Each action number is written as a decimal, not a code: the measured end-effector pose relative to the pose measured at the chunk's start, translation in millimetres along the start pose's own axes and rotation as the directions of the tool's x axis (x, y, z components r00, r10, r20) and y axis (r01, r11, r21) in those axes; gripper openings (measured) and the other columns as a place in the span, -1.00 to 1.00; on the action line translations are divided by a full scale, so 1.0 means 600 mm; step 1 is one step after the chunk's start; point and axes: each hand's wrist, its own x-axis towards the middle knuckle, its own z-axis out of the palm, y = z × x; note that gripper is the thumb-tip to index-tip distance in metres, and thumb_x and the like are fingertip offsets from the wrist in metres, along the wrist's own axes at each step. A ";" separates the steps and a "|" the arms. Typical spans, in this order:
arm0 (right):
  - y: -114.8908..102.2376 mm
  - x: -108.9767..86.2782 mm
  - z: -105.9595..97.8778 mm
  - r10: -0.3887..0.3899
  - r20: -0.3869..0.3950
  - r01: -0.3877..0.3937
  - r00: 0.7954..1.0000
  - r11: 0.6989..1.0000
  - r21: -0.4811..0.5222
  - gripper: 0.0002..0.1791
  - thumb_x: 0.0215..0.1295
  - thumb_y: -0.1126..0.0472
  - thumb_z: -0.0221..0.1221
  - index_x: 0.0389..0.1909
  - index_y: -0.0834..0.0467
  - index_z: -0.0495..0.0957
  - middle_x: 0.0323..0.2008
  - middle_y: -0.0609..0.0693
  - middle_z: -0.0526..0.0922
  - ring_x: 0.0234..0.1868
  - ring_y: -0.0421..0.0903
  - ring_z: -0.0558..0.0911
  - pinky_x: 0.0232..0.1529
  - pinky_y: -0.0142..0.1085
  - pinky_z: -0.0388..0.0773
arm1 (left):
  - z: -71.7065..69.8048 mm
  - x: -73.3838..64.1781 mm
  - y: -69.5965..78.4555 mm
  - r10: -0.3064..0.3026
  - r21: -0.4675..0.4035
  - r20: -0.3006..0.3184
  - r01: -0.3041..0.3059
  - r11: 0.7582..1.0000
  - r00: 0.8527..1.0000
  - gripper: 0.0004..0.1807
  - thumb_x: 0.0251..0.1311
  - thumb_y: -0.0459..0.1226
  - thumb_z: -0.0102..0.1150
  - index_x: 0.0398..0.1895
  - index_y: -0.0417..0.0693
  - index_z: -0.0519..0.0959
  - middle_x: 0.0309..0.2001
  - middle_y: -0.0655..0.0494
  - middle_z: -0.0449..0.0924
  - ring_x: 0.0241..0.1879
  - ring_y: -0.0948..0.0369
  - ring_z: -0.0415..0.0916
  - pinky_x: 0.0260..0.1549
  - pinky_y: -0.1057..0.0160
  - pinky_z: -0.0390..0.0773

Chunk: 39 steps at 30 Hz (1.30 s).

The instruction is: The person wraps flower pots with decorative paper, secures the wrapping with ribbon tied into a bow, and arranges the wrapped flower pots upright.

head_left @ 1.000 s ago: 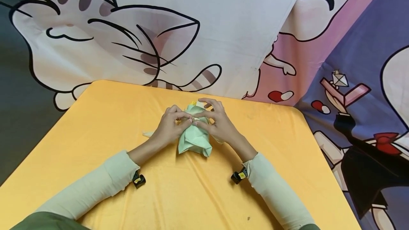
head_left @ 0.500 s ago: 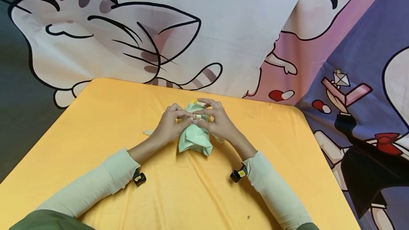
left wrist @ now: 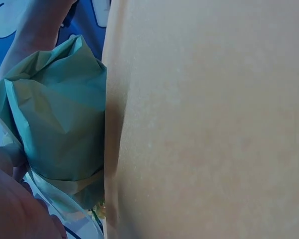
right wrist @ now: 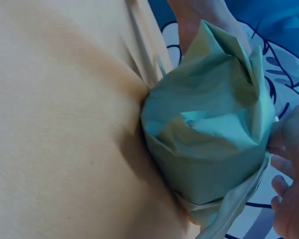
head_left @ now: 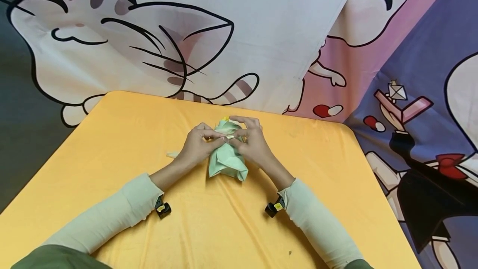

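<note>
A bundle wrapped in pale green paper (head_left: 228,162) lies on the table, with a bit of yellow (head_left: 226,118) at its far end. Over its middle, my left hand (head_left: 199,144) pinches a pale ribbon (head_left: 230,137) between thumb and forefinger. From the other side my right hand (head_left: 254,142) pinches the same ribbon, its other fingers raised. The right wrist view shows the crumpled paper (right wrist: 204,134) close up, with a pale band (right wrist: 234,199) across it beside my right hand (right wrist: 294,174). The pinched spot itself is largely hidden in both wrist views.
The table wears a yellow cloth (head_left: 149,136) with slight creases. A pale ribbon end (head_left: 172,154) lies left of the bundle. Behind the table hangs a printed cartoon backdrop (head_left: 276,32). Small black cameras (head_left: 163,209) sit at my wrists.
The small pale loop of ribbon between my fingertips has flattened, and my right hand has tilted slightly. The right wrist has shifted a little to the left. The bundle stays in place.
</note>
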 end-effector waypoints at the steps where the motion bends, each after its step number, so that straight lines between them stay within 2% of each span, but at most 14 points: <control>1: -0.001 -0.001 0.001 -0.007 -0.010 0.007 1.000 1.000 -0.004 -0.74 0.46 0.22 0.45 -0.49 0.12 0.84 0.52 0.09 0.65 0.51 0.22 0.41 0.59 0.41 0.14 | 0.000 0.000 0.000 -0.001 -0.007 -0.004 0.001 1.000 1.000 -0.87 0.42 -0.27 0.56 -0.06 -0.07 0.93 -0.14 0.00 0.63 -0.04 0.08 0.51 -0.02 0.19 0.47; 6: -0.005 -0.006 0.005 -0.041 -0.050 0.039 0.998 0.999 -0.036 -0.74 0.41 0.26 0.42 -0.54 0.13 0.81 0.47 0.13 0.69 0.47 0.26 0.47 0.56 0.37 0.20 | 0.000 -0.002 0.000 -0.015 -0.012 -0.020 0.015 1.000 1.000 -0.86 0.38 -0.23 0.61 -0.07 -0.04 0.94 -0.14 0.00 0.66 -0.07 0.08 0.53 -0.05 0.24 0.48; 10: -0.008 -0.010 0.008 -0.016 -0.056 0.015 0.998 1.000 -0.013 -0.80 0.43 0.28 0.40 -0.43 0.18 0.84 0.48 0.16 0.68 0.46 0.29 0.51 0.50 0.36 0.34 | -0.006 0.001 0.000 -0.059 -0.032 -0.001 0.059 0.998 0.998 -0.85 0.37 -0.21 0.62 -0.07 -0.02 0.94 -0.14 0.03 0.68 -0.09 0.12 0.53 -0.09 0.25 0.50; 14: -0.008 -0.013 0.011 0.025 -0.050 -0.024 0.998 1.000 0.015 -0.80 0.48 0.27 0.40 -0.39 0.21 0.81 0.48 0.19 0.66 0.49 0.31 0.50 0.47 0.32 0.46 | -0.015 0.005 0.001 -0.096 -0.062 0.014 0.097 0.993 0.995 -0.83 0.43 -0.24 0.54 -0.02 -0.08 0.92 -0.06 0.00 0.69 -0.04 0.10 0.53 0.00 0.17 0.51; 18: -0.007 -0.016 0.012 0.042 -0.049 -0.041 0.998 0.999 0.009 -0.80 0.50 0.22 0.43 -0.37 0.19 0.80 0.45 0.21 0.64 0.49 0.30 0.46 0.44 0.28 0.48 | -0.023 0.013 0.002 -0.081 0.029 0.028 0.081 0.996 0.996 -0.74 0.51 -0.20 0.44 0.13 -0.10 0.82 0.11 -0.10 0.62 0.10 -0.02 0.51 0.12 0.01 0.53; 21: -0.007 -0.016 0.010 0.040 -0.049 -0.039 0.998 0.999 0.003 -0.82 0.51 0.20 0.43 -0.32 0.19 0.81 0.37 0.21 0.62 0.41 0.28 0.44 0.36 0.23 0.48 | -0.025 0.019 0.002 -0.078 0.107 0.074 0.069 0.992 0.994 -0.73 0.57 -0.13 0.39 0.14 -0.08 0.76 0.19 -0.14 0.63 0.19 -0.09 0.52 0.21 -0.08 0.55; 25: -0.007 -0.015 0.006 0.055 -0.007 -0.055 0.998 0.999 -0.001 -0.83 0.55 0.15 0.37 -0.26 0.14 0.77 0.32 0.19 0.63 0.37 0.25 0.46 0.28 0.17 0.50 | -0.028 0.021 0.000 -0.102 0.110 0.091 0.091 0.990 0.991 -0.78 0.62 -0.12 0.33 0.06 -0.08 0.73 0.13 -0.10 0.72 0.19 -0.08 0.58 0.23 -0.05 0.55; 30: -0.005 -0.011 0.002 0.074 0.073 -0.075 0.995 0.997 0.001 -0.81 0.60 0.11 0.31 -0.27 0.08 0.65 0.40 0.18 0.62 0.46 0.28 0.44 0.39 0.24 0.49 | -0.029 0.018 -0.004 -0.117 0.087 0.084 0.109 0.990 0.990 -0.79 0.64 -0.12 0.31 0.04 -0.06 0.70 0.02 -0.04 0.75 0.12 -0.03 0.65 0.11 0.06 0.57; 35: -0.004 -0.003 -0.004 0.071 0.138 -0.073 0.988 0.997 0.010 -0.83 0.59 0.10 0.32 -0.26 0.02 0.62 0.46 0.17 0.56 0.52 0.29 0.38 0.45 0.28 0.43 | -0.030 0.016 -0.006 -0.101 0.063 0.055 0.097 0.993 0.993 -0.82 0.65 -0.13 0.29 0.02 -0.03 0.68 -0.02 -0.02 0.73 0.04 0.00 0.68 0.09 0.08 0.61; 39: 0.000 0.004 -0.007 0.082 0.174 -0.085 0.981 0.996 0.011 -0.82 0.60 0.07 0.32 -0.25 0.00 0.61 0.50 0.18 0.53 0.54 0.30 0.38 0.44 0.28 0.44 | -0.033 0.016 -0.003 -0.084 0.039 0.036 0.083 0.996 0.996 -0.81 0.66 -0.13 0.28 0.03 -0.05 0.68 -0.08 0.00 0.71 -0.05 0.06 0.65 0.03 0.19 0.61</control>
